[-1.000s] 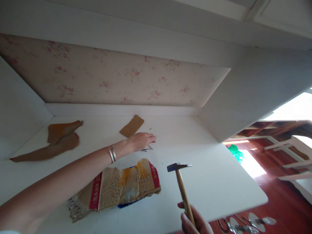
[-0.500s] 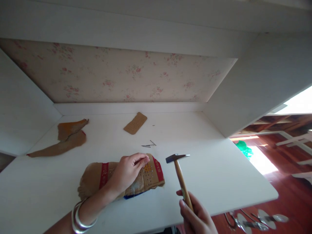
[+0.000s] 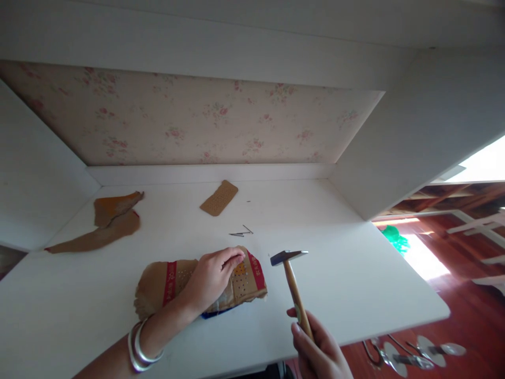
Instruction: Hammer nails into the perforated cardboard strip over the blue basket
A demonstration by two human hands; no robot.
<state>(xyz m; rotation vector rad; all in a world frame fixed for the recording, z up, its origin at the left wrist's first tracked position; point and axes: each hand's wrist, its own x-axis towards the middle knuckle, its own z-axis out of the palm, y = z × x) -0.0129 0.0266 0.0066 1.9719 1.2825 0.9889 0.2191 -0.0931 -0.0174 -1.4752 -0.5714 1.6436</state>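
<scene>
My right hand (image 3: 317, 342) is wrapped round the wooden handle of a hammer (image 3: 294, 287), its metal head raised to the right of the cardboard. My left hand (image 3: 215, 271) is closed in a pinch over a piece of brown cardboard (image 3: 152, 287) with red printed bands and many punched holes. Whatever lies between those fingertips is too small or hidden to make out. Something blue shows under the cardboard's near edge. Beyond my left hand, a few thin nails (image 3: 242, 232) lie on the white tabletop (image 3: 335, 284).
A small perforated cardboard piece (image 3: 219, 198) lies near the back ledge. Torn cardboard scraps (image 3: 114, 223) are at the left. White panels wall in both sides and the top. Past the table's right edge are a red floor (image 3: 426, 300) and a green object (image 3: 395, 239).
My left hand has shifted very slightly right, still pinched over the cardboard. The cardboard's left end has moved a little to the right. The hammer is almost where it was.
</scene>
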